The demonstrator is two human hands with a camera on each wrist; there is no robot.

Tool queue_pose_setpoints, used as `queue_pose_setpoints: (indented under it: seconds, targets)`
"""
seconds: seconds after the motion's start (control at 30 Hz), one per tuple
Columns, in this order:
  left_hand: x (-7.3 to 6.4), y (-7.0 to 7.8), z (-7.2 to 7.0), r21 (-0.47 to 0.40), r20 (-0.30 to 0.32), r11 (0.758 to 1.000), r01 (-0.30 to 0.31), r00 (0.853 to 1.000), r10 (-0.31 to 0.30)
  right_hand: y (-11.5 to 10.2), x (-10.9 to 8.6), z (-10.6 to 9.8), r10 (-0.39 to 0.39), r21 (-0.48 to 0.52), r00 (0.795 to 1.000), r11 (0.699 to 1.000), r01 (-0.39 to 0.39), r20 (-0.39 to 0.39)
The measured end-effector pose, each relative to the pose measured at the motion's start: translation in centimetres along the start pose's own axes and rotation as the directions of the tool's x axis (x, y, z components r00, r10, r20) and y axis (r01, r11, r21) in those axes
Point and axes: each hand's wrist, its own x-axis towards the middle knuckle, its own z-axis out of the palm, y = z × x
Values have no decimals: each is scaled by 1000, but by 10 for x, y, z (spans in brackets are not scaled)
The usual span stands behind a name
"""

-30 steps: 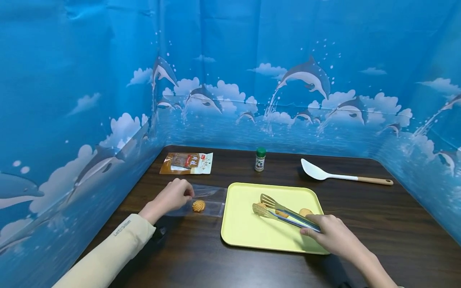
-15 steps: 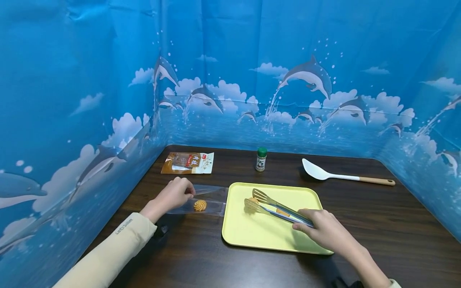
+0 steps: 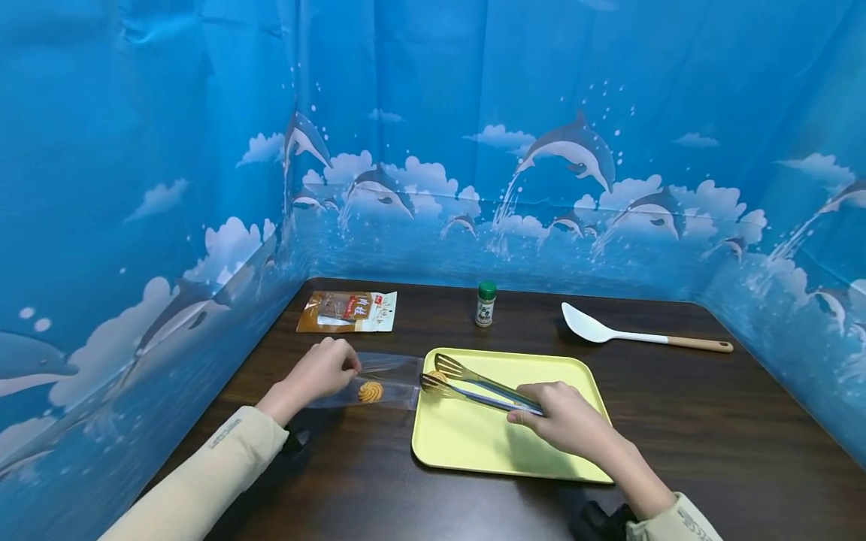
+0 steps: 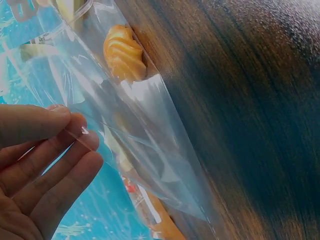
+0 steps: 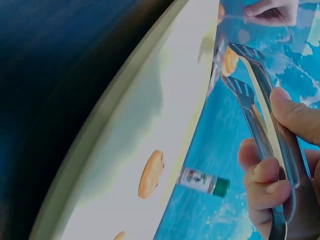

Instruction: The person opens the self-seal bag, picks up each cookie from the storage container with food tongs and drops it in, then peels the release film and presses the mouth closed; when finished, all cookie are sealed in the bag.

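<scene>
My left hand (image 3: 323,373) pinches the film of a clear plastic bag (image 4: 150,140) between thumb and fingertips, lifting its upper layer. Inside the bag lies a swirled cookie (image 4: 122,52). My right hand (image 3: 568,421) grips metal tongs (image 3: 490,388) with slotted ends. Between those ends sits another cookie (image 5: 230,62), above the left edge of the yellow tray (image 3: 473,451), near the bag's right end. In the right wrist view, a round cookie (image 5: 151,175) lies on the tray, and part of one more cookie (image 5: 120,235) shows at the bottom edge.
A brown and white food packet (image 3: 348,312) lies behind the bag. Behind the tray stands a green-capped seasoning bottle (image 3: 485,306). To its right is a white spatula (image 3: 595,328) with a wooden handle. A blue dolphin-print curtain (image 3: 433,135) surrounds the dark table.
My right hand has moved left across the tray with the tongs and the cookie in them, toward the bag. The left hand stays at the bag, almost unmoved.
</scene>
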Motion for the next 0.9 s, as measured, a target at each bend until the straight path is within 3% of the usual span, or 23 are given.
queue_pose_setpoints:
  seconds: [0.4, 0.63, 0.9]
  targets:
    - [0, 3, 6, -22, 23, 1000, -20, 1000, 21, -20, 26, 21, -71, 7, 996, 997, 70, 58]
    - [-2, 3, 2, -26, 14, 1000, -14, 1000, 14, -35, 43, 26, -146, -41, 986, 988, 150, 85]
    - [-2, 1, -4, -23, 26, 999, -26, 999, 26, -45, 56, 30, -160, -41, 982, 985, 165, 100]
